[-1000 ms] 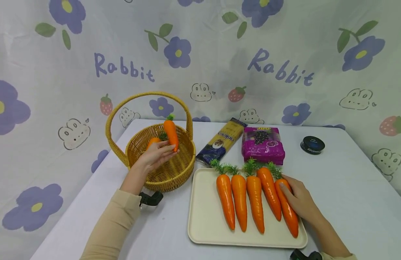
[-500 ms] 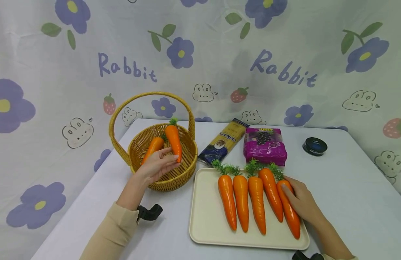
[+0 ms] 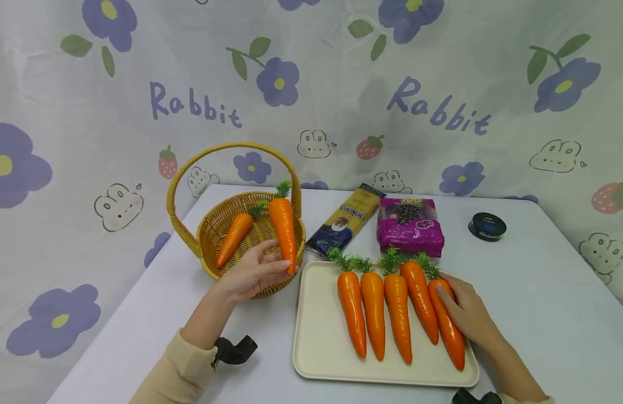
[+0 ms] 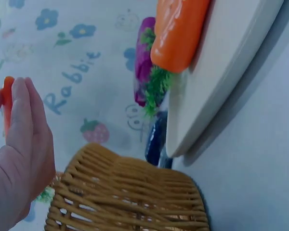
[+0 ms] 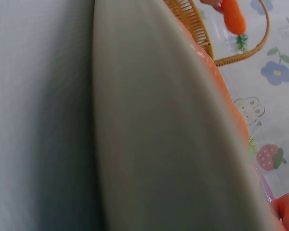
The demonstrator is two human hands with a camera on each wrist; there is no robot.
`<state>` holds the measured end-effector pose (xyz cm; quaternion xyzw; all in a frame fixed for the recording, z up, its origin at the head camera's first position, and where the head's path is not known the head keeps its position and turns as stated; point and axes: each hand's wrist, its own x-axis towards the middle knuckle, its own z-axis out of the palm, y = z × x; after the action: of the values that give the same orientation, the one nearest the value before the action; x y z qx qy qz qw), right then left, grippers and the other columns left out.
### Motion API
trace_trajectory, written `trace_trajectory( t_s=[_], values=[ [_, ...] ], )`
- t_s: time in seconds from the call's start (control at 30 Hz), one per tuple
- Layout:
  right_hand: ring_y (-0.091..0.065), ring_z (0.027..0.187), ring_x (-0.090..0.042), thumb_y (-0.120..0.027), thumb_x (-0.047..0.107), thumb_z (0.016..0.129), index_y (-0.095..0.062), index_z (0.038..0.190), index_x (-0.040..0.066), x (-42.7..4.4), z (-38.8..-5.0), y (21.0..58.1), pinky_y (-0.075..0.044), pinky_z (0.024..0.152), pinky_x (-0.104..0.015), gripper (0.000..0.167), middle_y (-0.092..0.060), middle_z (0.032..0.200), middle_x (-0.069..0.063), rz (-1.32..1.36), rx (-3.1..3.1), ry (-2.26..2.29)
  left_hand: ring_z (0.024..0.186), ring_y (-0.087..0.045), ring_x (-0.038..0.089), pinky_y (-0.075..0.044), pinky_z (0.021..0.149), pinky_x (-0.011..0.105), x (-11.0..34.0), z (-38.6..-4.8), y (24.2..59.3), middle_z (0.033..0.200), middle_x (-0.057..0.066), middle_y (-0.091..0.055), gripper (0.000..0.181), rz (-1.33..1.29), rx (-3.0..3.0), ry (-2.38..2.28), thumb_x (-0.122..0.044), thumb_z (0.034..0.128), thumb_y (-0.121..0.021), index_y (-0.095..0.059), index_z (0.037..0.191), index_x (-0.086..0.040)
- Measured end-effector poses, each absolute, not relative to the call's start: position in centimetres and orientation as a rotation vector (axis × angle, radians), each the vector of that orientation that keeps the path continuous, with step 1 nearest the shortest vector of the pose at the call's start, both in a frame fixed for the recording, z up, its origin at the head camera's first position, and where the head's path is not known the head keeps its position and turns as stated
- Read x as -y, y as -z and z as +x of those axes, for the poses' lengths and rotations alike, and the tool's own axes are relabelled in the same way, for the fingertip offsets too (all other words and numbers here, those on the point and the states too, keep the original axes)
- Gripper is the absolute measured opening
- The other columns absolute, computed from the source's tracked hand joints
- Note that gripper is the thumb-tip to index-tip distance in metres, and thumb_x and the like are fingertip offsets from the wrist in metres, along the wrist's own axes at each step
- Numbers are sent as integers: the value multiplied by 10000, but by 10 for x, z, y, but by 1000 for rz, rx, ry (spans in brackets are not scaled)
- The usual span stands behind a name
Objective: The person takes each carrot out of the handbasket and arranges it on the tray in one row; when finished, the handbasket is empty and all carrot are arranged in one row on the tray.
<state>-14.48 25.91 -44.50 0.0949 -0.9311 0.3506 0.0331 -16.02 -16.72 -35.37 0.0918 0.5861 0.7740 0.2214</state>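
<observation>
My left hand (image 3: pixel 256 273) pinches an orange carrot (image 3: pixel 283 230) near its tip, with the green top pointing up and away. That carrot stands over the right side of a wicker basket (image 3: pixel 206 259). A second carrot (image 3: pixel 234 238) lies inside the basket. On a cream tray (image 3: pixel 316 336), several carrots lie side by side, tops toward the back. My right hand (image 3: pixel 468 314) holds the rightmost carrot (image 3: pixel 449 331), thumb on top; its other fingers are partly hidden. In the left wrist view, the pinched carrot (image 4: pixel 7 103) shows edge-on between thumb and fingers.
Behind the tray lie a gold-and-blue coffee packet (image 3: pixel 344 221) and a purple package (image 3: pixel 410 227). A round black tin (image 3: pixel 487 226) sits at the back right. The basket's tall handle (image 3: pixel 233 146) arches above it. A patterned cloth (image 3: pixel 311 84) hangs behind the table.
My left hand has moved the pinched carrot right and toward me, from the basket's middle to its right side. More of the carrot in the basket shows. My right hand has stayed put.
</observation>
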Motion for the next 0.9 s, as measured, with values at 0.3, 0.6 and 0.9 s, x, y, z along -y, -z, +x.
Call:
trace_trajectory(
  t_s=[0.3, 0.6, 0.9],
  values=[
    [-319, 1195, -481, -390, 336, 979, -370, 1337, -81, -259, -144, 443, -242, 932, -669, 550, -390, 1302, -302, 286, 2877, -1067, 983, -594, 307, -465, 863, 444, 154, -141, 359, 1111, 166, -561, 689, 317, -1693, -1993, -76, 837, -664, -242, 1376, 9],
    [-321, 1190, -480, -389, 340, 978, -373, 1332, -85, -259, -144, 443, -238, 932, -671, 553, -392, 1296, -304, 279, 2877, -1070, 944, -612, 284, -496, 822, 418, 144, -133, 381, 1178, 329, -497, 672, 342, -1662, -1896, -48, 819, -664, -245, 1332, 69],
    [-333, 1183, -477, -402, 326, 976, -381, 1323, -95, -259, -144, 445, -242, 933, -668, 545, -405, 1284, -304, 295, 2857, -1082, 832, -641, 272, -519, 764, 427, 130, -124, 394, 987, 220, -612, 619, 250, -1727, -1791, 13, 795, -662, -272, 1273, 61]
  ],
)
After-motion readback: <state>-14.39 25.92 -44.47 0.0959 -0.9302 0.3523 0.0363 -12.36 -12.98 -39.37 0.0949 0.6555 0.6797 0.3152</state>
